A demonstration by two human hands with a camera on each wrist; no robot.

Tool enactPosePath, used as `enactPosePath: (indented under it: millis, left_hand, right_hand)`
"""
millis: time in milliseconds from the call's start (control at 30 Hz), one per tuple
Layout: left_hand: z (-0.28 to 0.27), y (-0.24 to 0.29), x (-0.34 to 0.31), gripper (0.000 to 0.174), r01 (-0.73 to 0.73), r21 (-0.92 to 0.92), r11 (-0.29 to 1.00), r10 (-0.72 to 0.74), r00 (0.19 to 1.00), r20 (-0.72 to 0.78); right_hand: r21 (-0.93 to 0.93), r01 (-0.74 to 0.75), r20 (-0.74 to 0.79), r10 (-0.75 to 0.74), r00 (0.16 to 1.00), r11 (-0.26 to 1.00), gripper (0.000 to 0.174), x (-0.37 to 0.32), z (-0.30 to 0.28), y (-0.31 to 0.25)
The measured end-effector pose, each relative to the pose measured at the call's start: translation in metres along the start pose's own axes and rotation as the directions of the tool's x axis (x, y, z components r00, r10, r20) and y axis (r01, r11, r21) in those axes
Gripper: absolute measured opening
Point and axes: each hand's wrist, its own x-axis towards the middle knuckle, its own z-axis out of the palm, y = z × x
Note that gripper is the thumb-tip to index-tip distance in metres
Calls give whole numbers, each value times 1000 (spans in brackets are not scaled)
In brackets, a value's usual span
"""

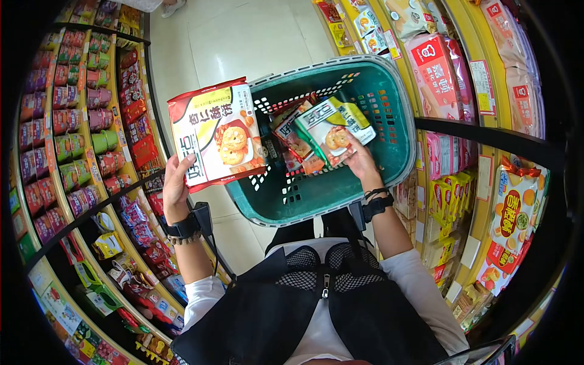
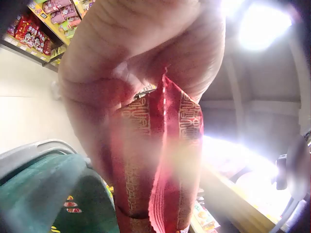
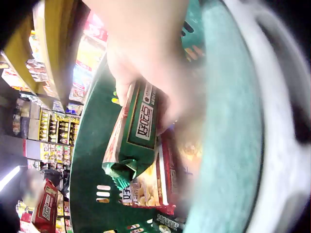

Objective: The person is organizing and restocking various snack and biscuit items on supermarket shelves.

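My left hand (image 1: 176,185) grips a red-ended pack of cookies (image 1: 222,143) by its lower left corner, its printed front facing up beside the basket's left rim. In the left wrist view, the pack's red crimped seam (image 2: 163,160) runs down from between thumb and fingers. Over the green shopping basket (image 1: 261,204), my right hand (image 1: 363,164) pinches a green-ended pack of cookies (image 1: 333,131) at its lower right corner. That pack tilts inside the basket, its green side (image 3: 142,126) showing in the right wrist view. Beneath it lie other red snack packs (image 1: 289,131), partly covered.
Shelves of cup-shaped snacks (image 1: 68,118) line the left side of the aisle. On the right, shelves hold large pink biscuit packs (image 1: 433,76) and yellow packets (image 1: 450,198). Pale floor tiles (image 1: 201,39) stretch ahead, with another person's foot (image 1: 173,7) at the far end.
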Motion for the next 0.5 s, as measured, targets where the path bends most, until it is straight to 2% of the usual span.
enactPosePath:
  millis: [33, 100, 133, 167, 233, 300, 333, 433, 467, 500]
  left_hand:
    - [0, 0, 0, 32, 1, 0, 1000, -1, 1000, 0]
    - [1, -2, 2, 33, -9, -9, 1000, 9, 1000, -9]
    - [2, -2, 2, 33, -7, -10, 1000, 7, 1000, -11]
    - [2, -2, 3, 33, -3, -7, 1000, 3, 1000, -10]
    - [2, -2, 2, 34, 3, -5, 1000, -3, 1000, -8]
    - [4, -3, 2, 35, 4, -2, 1000, -4, 999, -35]
    - [4, -3, 2, 35, 6, -2, 1000, -6, 999, -34]
    - [3, -5, 3, 36, 0, 14, 1000, 0, 999, -48]
    - [3, -6, 3, 35, 2, 9, 1000, -1, 999, -49]
    - [3, -7, 3, 35, 2, 3, 1000, -2, 999, -50]
  right_hand:
    - [-14, 51, 50, -50, 997, 999, 37, -2, 0, -6]
    - [-221, 207, -65, -227, 972, 953, 39, -7, 9, -23]
    - [-326, 250, -71, -288, 955, 912, 43, -14, 14, -34]
    - [-429, 299, -32, -345, 938, 853, 41, -19, 17, -46]
    - [-666, 405, 69, -489, 869, 626, 38, -21, 16, -67]
    - [-749, 535, 229, -604, 763, 392, 37, -24, 17, -88]
    - [-815, 478, 218, -591, 777, 327, 39, -30, 24, -101]
    - [-948, 295, 303, -611, 732, -116, 48, -40, 38, -126]
    - [-949, 293, 302, -611, 732, -117, 48, -40, 43, -131]
    - [-962, 128, 250, -581, 774, -243, 51, -40, 50, -134]
